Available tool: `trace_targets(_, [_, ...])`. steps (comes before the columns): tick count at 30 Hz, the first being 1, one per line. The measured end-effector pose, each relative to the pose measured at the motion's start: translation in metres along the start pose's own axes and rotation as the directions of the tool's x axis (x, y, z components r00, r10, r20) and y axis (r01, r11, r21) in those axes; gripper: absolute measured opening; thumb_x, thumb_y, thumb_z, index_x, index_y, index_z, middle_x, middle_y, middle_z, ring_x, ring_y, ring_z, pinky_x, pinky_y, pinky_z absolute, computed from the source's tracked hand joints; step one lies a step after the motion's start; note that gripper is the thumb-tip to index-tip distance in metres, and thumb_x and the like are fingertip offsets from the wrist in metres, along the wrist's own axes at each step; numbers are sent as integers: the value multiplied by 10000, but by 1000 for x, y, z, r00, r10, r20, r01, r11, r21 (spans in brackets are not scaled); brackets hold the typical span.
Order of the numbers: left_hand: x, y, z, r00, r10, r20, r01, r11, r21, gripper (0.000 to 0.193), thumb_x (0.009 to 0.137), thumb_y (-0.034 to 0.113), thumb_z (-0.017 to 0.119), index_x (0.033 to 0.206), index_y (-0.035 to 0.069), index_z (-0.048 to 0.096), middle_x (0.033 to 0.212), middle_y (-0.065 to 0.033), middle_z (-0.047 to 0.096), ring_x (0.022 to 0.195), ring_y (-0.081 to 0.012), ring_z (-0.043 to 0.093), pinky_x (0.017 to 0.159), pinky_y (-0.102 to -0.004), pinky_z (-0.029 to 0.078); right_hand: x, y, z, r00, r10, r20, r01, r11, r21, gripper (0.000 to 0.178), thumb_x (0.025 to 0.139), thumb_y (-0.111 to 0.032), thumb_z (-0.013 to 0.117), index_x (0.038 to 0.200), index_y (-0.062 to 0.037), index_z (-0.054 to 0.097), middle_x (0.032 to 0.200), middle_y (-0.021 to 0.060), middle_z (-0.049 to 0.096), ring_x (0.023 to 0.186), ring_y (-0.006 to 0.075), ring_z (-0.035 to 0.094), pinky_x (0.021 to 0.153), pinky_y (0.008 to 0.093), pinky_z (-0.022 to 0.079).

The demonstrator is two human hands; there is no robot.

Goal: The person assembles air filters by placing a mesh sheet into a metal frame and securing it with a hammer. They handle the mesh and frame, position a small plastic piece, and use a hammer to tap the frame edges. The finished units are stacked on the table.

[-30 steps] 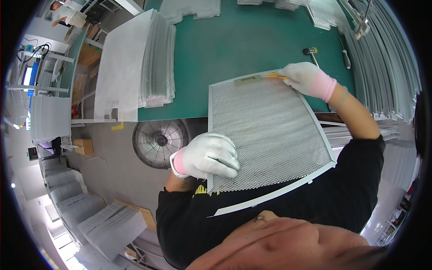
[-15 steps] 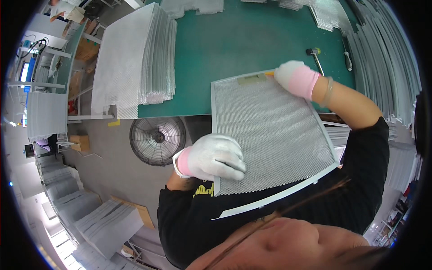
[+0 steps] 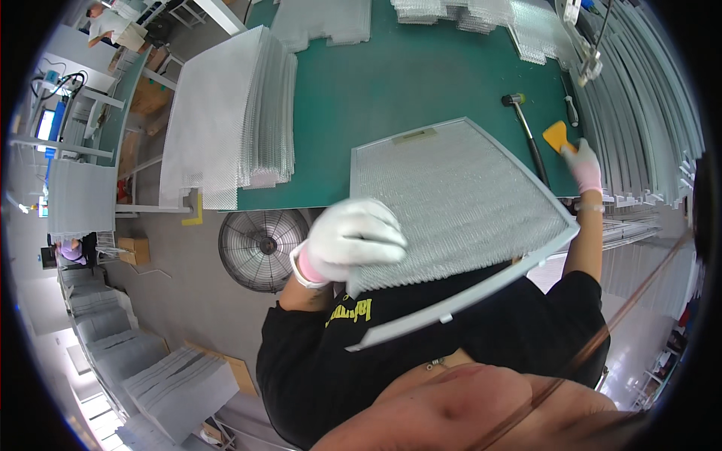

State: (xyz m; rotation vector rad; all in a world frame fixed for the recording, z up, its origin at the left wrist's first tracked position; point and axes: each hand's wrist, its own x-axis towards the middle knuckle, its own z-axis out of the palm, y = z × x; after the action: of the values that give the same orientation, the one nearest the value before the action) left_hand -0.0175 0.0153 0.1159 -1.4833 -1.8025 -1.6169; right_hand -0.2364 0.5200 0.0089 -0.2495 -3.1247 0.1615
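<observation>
In the head view, the panel [image 3: 444,203] fills the centre of the frame, mesh up, its far part over the table [image 3: 421,83] and its near part overhanging toward the body. The left hand [image 3: 357,237], fingers curled, grips the panel at its lower-left corner, probably to steady that overhang. A strip [image 3: 451,310] meets the panel at its right corner; its left end stands apart from the near mesh edge, perhaps because that side is unfastened.

At right, the right hand [image 3: 583,165] pinches the narrow end of a yellow scraper [image 3: 556,137], leaving the broad end free; whether it touches the table cannot be told. The mallet [image 3: 524,125] and screwdriver [image 3: 571,111] lie close by, presumably for easy reach. A mesh stack [image 3: 218,113] stands upper left.
</observation>
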Motion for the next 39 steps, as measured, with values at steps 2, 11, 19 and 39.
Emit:
trace_targets(2, [2,12,-7,966,-98,-238,151,964,218,368,874,333,695,929,-31,693,912,-156,674,820,-302,654,740,-394,541,-34,-55,-34,988,-132,-80,119,981,-151,821,733,-350,794,1433,-112,437,1416,201,453,1315,388,445,1086,464,394])
trace_targets(11, [30,-32,-66,521,-139,-842,347,936,60,160,858,18,609,1001,-39,651,917,-54,647,821,-107,574,741,-269,469,-64,-231,-74,633,-671,-386,443,-95,891,486,835,-69,723,1273,35,539,1221,90,632,1086,141,589,962,302,464])
trace_targets(19, [40,-36,-51,702,-24,-712,366,869,333,154,801,-3,642,946,-15,694,930,-109,669,826,-157,604,714,-266,468,-42,-247,-35,740,-512,-437,307,-321,896,406,914,-56,664,1288,27,528,1204,79,640,1086,142,596,954,315,477])
trace_targets(39, [38,-8,-63,632,-279,-723,608,757,239,135,816,4,679,945,-34,671,904,-58,664,776,-100,586,679,-236,468,-67,-260,-258,-197,-925,-325,979,-206,-8,444,751,33,658,1186,-58,653,877,132,620,843,327,624,740,394,502])
